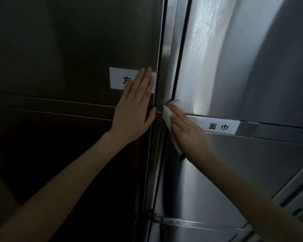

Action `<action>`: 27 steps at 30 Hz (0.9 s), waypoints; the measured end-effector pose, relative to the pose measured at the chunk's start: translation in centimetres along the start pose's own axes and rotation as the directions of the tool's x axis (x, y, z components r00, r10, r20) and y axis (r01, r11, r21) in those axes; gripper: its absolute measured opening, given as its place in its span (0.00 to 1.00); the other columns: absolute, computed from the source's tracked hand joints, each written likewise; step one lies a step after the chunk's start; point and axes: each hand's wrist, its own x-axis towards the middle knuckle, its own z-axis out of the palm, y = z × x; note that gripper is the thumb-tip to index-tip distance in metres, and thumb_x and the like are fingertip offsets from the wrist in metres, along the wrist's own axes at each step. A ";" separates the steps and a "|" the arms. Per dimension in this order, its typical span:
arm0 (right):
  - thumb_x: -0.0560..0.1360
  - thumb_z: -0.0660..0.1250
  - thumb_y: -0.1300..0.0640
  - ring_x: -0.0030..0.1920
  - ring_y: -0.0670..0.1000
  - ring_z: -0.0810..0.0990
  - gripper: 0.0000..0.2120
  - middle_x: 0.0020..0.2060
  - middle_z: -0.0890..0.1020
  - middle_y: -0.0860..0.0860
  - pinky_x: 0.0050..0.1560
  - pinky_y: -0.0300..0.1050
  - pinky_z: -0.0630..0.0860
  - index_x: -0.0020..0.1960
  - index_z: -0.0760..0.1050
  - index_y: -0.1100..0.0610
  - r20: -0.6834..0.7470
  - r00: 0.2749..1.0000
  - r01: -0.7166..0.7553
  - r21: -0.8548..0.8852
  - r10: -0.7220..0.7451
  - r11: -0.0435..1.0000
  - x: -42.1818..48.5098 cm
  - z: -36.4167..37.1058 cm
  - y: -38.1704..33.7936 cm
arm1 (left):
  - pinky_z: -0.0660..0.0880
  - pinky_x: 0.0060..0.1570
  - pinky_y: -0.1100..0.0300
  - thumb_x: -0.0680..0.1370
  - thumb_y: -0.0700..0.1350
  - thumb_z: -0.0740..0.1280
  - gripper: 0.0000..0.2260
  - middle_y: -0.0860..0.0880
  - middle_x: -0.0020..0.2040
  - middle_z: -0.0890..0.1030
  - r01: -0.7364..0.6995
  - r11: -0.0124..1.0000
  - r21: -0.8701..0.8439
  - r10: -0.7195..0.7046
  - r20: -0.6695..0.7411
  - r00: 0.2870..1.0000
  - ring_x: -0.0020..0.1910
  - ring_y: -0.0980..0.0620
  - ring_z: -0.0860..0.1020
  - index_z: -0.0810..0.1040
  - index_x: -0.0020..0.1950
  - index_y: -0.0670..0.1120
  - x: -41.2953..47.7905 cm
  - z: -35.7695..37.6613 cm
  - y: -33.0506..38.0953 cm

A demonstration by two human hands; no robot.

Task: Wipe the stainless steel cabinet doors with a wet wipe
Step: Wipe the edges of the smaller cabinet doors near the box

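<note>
Wet wipe [166, 116] is pressed flat by the right hand [187, 131], fingers extended, against the bright right door [252, 67] edge at frame centre. Left hand [136, 109] is laid flat, released, on the dark left door [59, 49], probably bracing it shut.

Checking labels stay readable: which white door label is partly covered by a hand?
The left door's label, partly hidden under the left hand; the right door's label shows whole.

My left hand [136, 109] lies flat, fingers straight and together; my right hand [185, 130] presses just beside it, fingers extended.
</note>
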 end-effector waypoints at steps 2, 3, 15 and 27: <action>0.76 0.63 0.70 0.67 0.59 0.71 0.14 0.65 0.72 0.63 0.65 0.48 0.71 0.61 0.73 0.72 -0.007 1.000 -0.006 0.080 0.007 0.997 -0.9 -0.5 0.1 | 0.43 0.77 0.52 0.80 0.50 0.55 0.31 0.39 0.79 0.52 0.027 0.999 -0.033 -0.029 -0.038 0.999 0.79 0.44 0.49 0.52 0.78 0.38 -0.9 0.6 0.6; 0.76 0.63 0.71 0.67 0.60 0.71 0.15 0.65 0.72 0.63 0.66 0.48 0.70 0.62 0.72 0.71 -0.026 1.000 -0.008 0.102 0.010 0.995 -1.2 -0.5 0.1 | 0.43 0.77 0.53 0.80 0.49 0.56 0.30 0.39 0.79 0.52 0.047 0.997 -0.059 -0.050 -0.051 0.997 0.78 0.45 0.49 0.53 0.78 0.37 -1.4 1.0 1.0; 0.81 0.58 0.66 0.69 0.59 0.68 0.13 0.64 0.72 0.64 0.69 0.52 0.66 0.62 0.71 0.72 -0.271 0.961 0.033 0.314 0.056 0.949 -7.6 4.0 -4.2 | 0.43 0.77 0.53 0.79 0.42 0.58 0.27 0.38 0.77 0.58 0.086 0.987 -0.136 -0.103 -0.127 0.987 0.78 0.46 0.51 0.57 0.77 0.36 -2.9 2.8 1.9; 0.70 0.71 0.63 0.67 0.59 0.71 0.27 0.66 0.72 0.62 0.68 0.58 0.64 0.67 0.69 0.68 0.031 0.999 -0.031 0.005 0.031 0.999 -9.1 10.6 -3.0 | 0.48 0.76 0.46 0.79 0.40 0.55 0.25 0.42 0.78 0.58 0.526 0.841 -0.127 -0.541 -0.215 0.813 0.78 0.45 0.51 0.61 0.77 0.42 -8.0 4.9 4.3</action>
